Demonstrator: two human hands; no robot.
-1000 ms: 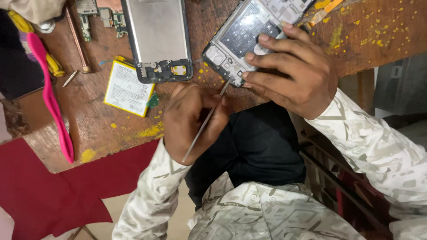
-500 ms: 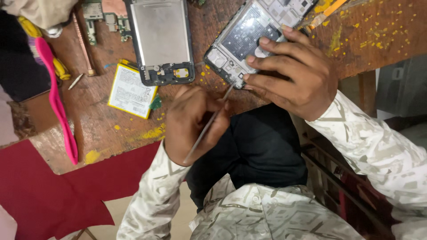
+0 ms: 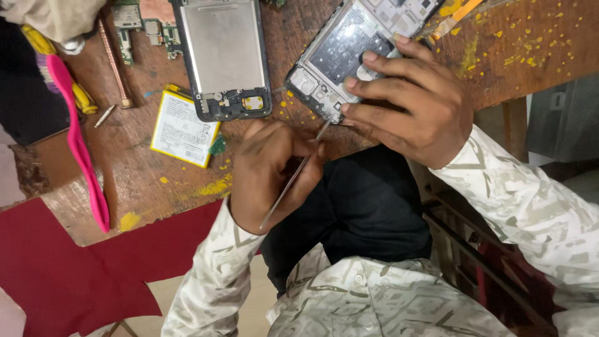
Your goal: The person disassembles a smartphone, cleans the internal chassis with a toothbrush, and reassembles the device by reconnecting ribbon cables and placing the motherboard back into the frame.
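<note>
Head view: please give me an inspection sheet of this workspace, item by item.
Surface: worn wooden table, yellow specks.
Job's things: opened phone; thin metal tool, tip at the phone's edge.
Clutter: second phone frame, yellow battery, pink tool, circuit board.
Grippers: left hand holds the tool; right hand grips the phone.
Cables: nothing seen.
Surroundings: red cloth beneath the table edge.

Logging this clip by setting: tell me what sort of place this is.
Probably a phone repair bench: an opened phone under the right hand, a thin metal tool in the left hand, a loose battery and circuit boards on the worn wooden table.
</note>
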